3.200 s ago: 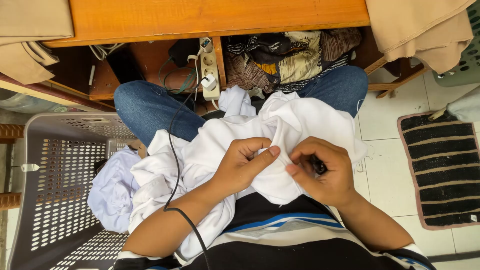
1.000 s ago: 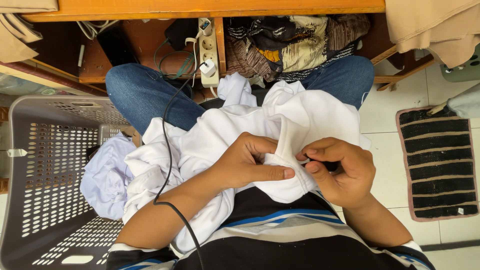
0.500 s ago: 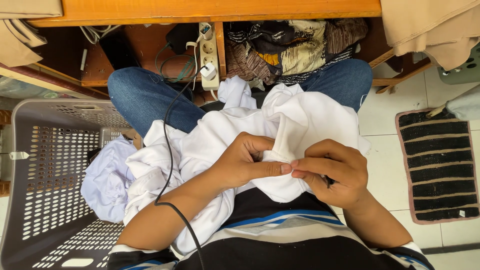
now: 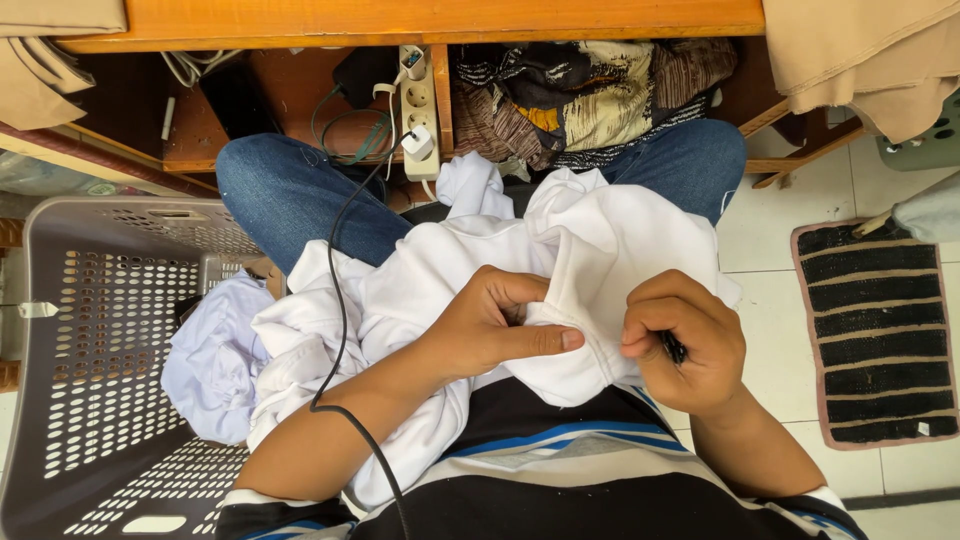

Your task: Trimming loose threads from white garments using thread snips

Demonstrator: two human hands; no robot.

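Note:
A white garment [image 4: 480,270] lies bunched across my lap, over my blue jeans. My left hand [image 4: 495,330] pinches a fold of its hem between thumb and fingers. My right hand [image 4: 685,340] is closed right beside that fold, around a small dark tool [image 4: 674,348] that shows only partly between the fingers. The two hands almost touch at the fabric's edge. A black cable [image 4: 338,300] runs over the garment and my left forearm.
A grey perforated laundry basket [image 4: 80,330] stands at my left with a pale lilac cloth [image 4: 210,360] hanging over its rim. A wooden table edge [image 4: 420,20] is ahead, a white power strip [image 4: 420,110] and patterned fabrics [image 4: 590,95] under it. A black striped mat [image 4: 875,330] lies right.
My right hand has shifted slightly along the hem fold and closed tighter beside my left thumb. My left hand keeps its pinch on the fabric.

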